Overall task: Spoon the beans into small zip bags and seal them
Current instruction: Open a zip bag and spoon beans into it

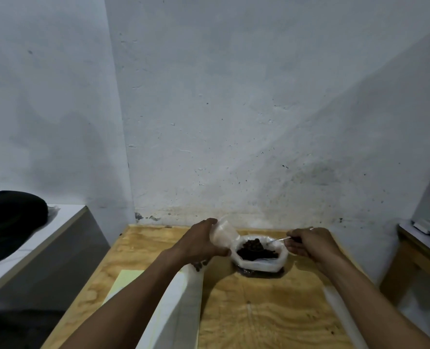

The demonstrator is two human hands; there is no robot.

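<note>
At the far edge of the pale plywood desk (272,311), I work with both hands, which are apart on either side of an open white plastic bag (259,263) of dark brown beans (255,249). My left hand (201,244) grips a small clear zip bag (223,234), fingers curled round its lower part so that it stands tilted, its mouth upward, just beside the white bag's left rim. My right hand (307,242) is closed round the handle of a thin metal spoon (274,241), whose bowl dips into the heap of beans; the bowl itself is too dark against the beans to make out clearly. The white bag sits near the middle of the desk's far edge, close to the scuffed pale blue wall (234,109), its rim rolled down and a dark band showing at its base. A few loose beans (201,265) lie on the desk just beneath my left wrist. A white sheet (183,306) lies along the desk under my left forearm, and a pale yellow sheet (128,278) lies beside it towards the left edge. Another pale strip (340,306) runs along the right edge under my right forearm. Off to the left, a black rounded object (10,217) rests on a white-topped counter (32,250); what it is I cannot tell. A wooden frame (410,260) stands to the right of the desk.
</note>
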